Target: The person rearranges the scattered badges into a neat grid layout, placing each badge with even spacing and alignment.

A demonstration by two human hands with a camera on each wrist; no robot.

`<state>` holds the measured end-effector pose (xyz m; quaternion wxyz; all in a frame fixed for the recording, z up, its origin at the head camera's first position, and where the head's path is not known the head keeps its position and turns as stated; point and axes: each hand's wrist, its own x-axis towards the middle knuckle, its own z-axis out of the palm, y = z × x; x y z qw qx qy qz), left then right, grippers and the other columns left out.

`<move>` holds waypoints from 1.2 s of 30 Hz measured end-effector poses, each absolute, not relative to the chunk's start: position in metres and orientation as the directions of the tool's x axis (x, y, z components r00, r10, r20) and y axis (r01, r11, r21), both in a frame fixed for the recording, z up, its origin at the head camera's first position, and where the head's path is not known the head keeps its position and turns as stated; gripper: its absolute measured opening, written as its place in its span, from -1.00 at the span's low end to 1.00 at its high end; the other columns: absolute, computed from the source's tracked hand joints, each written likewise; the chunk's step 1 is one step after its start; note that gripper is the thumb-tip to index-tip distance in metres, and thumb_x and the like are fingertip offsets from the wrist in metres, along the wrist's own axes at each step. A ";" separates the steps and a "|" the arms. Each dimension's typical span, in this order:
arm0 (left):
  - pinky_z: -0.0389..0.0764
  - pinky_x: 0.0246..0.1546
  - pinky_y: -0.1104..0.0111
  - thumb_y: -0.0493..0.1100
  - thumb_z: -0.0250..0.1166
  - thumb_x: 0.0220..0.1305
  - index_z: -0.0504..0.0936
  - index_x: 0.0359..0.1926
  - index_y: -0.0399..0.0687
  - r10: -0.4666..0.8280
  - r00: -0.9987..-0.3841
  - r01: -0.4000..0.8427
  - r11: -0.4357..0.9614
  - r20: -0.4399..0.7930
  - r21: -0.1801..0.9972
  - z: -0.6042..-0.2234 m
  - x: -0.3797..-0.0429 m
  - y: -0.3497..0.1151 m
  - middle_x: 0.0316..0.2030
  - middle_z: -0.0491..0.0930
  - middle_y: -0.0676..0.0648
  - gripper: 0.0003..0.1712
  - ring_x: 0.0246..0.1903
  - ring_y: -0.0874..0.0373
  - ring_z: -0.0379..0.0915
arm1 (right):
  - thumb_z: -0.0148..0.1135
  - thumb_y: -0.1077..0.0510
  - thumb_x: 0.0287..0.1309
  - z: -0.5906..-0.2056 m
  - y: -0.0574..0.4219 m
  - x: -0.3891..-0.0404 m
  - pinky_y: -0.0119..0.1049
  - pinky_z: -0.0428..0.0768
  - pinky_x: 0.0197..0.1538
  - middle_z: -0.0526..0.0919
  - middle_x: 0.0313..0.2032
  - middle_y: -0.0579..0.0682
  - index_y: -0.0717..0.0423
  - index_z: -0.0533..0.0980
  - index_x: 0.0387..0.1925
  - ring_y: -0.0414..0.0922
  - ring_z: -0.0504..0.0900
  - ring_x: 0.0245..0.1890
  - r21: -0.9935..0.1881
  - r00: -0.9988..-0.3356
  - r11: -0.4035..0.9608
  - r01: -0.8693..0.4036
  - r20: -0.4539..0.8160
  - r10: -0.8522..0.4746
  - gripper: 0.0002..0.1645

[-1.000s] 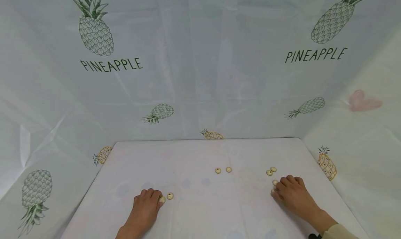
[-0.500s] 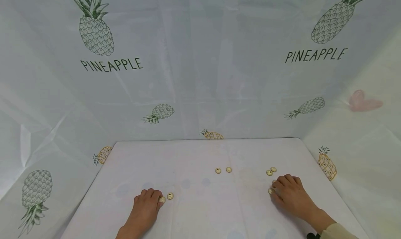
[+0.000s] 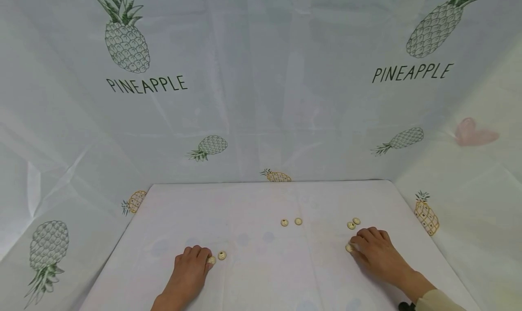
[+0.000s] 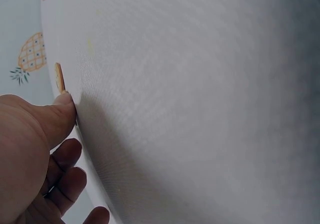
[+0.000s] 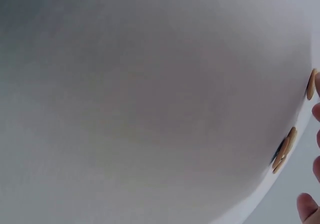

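Several small round wooden discs with a raised rim and dark marks lie on the white-covered table. My left hand (image 3: 188, 272) rests at the left front, thumb and forefinger pinching one disc (image 3: 211, 260); a second disc (image 3: 222, 255) lies just right of it. In the left wrist view, the left thumb (image 4: 64, 111) is right at a disc (image 4: 59, 77). At the right, my right hand (image 3: 377, 254) has its thumb and forefinger at the edge of another disc (image 3: 349, 247), partly covering it. The right wrist view shows only fingertips (image 5: 317, 169) beside a disc (image 5: 311, 84).
Two discs (image 3: 284, 222) sit apart in the middle of the table (image 3: 253, 202). Another pair, with a front disc (image 3: 351, 225) touching the rear one (image 3: 356, 221), lies just beyond my right hand. A pineapple-print cloth (image 3: 261, 98) rises behind and at both sides.
My right fingers have shifted slightly left with a disc. A second disc that showed at those fingertips is now hidden. The left hand has not moved.
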<state>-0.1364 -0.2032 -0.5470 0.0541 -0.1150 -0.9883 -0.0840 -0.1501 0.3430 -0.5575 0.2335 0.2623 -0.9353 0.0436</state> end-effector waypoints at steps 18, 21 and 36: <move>0.55 -0.08 -0.02 -0.08 0.49 0.33 0.62 -0.09 0.06 0.211 -0.971 0.227 0.962 0.114 0.153 -0.546 -0.136 -0.203 -0.19 0.54 0.07 -0.76 -0.14 0.12 0.39 | 0.71 0.04 -0.10 -0.560 0.344 -0.154 -0.06 0.39 -0.07 0.58 -0.20 -0.27 -0.19 0.67 -0.27 -0.21 0.45 -0.13 0.008 -0.746 0.842 -0.539 0.459 -0.482 -0.64; 0.55 -0.08 -0.02 -0.08 0.49 0.32 0.62 -0.09 0.05 0.210 -0.971 0.226 0.962 0.114 0.154 -0.546 -0.136 -0.203 -0.20 0.53 0.07 -0.76 -0.15 0.12 0.39 | 0.71 0.03 -0.10 -0.559 0.344 -0.155 -0.07 0.40 -0.07 0.58 -0.22 -0.29 -0.19 0.69 -0.29 -0.22 0.45 -0.14 0.012 -0.763 0.853 -0.522 0.441 -0.473 -0.66; 0.54 -0.07 -0.02 -0.07 0.50 0.31 0.63 -0.11 0.04 0.198 -0.974 0.215 0.963 0.111 0.161 -0.548 -0.138 -0.202 -0.19 0.55 0.06 -0.76 -0.14 0.11 0.40 | 0.73 0.05 -0.15 -0.556 0.339 -0.157 -0.13 0.40 -0.12 0.56 -0.26 -0.32 -0.20 0.70 -0.31 -0.25 0.42 -0.17 0.018 -0.735 0.833 -0.553 0.461 -0.498 -0.65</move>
